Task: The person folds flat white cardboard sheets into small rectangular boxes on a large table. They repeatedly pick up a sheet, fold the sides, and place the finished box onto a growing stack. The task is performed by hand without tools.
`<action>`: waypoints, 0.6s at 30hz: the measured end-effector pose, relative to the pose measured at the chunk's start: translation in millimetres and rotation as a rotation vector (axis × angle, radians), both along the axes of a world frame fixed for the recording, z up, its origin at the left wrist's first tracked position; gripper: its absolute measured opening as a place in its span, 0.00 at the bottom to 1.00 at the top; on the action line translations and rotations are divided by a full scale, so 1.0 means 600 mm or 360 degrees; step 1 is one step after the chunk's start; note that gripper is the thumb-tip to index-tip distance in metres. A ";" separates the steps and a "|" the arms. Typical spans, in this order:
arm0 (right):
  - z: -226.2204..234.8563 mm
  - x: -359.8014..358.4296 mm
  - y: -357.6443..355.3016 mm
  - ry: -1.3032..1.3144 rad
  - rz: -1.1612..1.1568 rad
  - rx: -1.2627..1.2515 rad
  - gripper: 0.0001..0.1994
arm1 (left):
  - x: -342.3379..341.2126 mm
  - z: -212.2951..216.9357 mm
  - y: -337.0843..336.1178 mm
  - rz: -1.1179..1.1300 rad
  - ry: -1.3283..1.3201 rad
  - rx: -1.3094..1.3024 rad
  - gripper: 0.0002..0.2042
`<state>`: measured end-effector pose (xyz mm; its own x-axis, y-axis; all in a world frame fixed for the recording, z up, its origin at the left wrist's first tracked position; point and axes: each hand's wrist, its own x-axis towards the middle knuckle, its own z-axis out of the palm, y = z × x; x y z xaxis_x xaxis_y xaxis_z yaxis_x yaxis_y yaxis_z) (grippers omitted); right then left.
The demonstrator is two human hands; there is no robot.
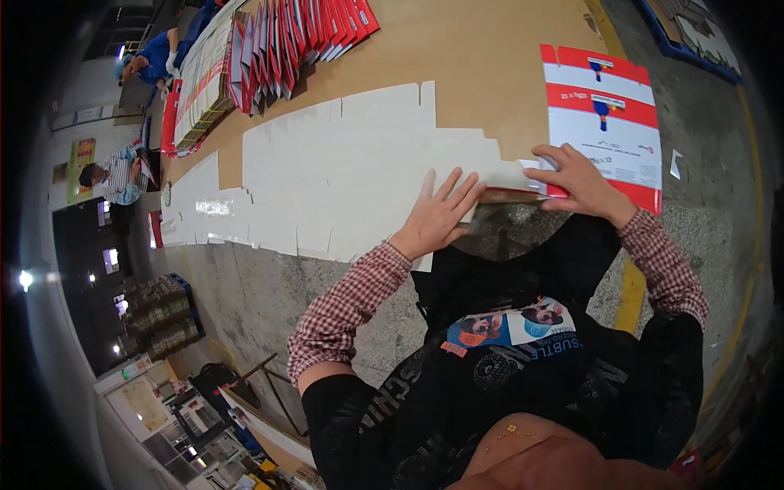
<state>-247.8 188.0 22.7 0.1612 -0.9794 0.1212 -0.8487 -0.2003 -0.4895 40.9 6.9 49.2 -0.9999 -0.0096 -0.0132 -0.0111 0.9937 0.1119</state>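
so, mid-right, left hand spreads on white cardboard, right hand likewise over printed cardboard; uneven pressure might crease either.

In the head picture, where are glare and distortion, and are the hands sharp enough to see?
Head view: a glare patch shines on the left part of the white cardboard; head view: a lamp at far left is blown out; head view: fisheye bending grows toward the black corners; head view: left hand and right hand are clear enough to tell fingers apart.
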 end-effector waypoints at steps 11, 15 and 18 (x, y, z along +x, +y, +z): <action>-0.008 0.002 0.058 0.0019 -0.0008 0.0144 0.37 | -0.066 -0.045 0.091 0.1974 0.1292 0.1519 0.45; 0.006 0.010 0.055 -0.0036 0.0031 0.0213 0.37 | -0.086 -0.044 0.107 0.2106 0.1589 0.2055 0.45; -0.005 0.009 0.058 -0.0095 0.0016 0.0133 0.36 | -0.083 -0.049 0.102 0.2183 0.1692 0.2484 0.35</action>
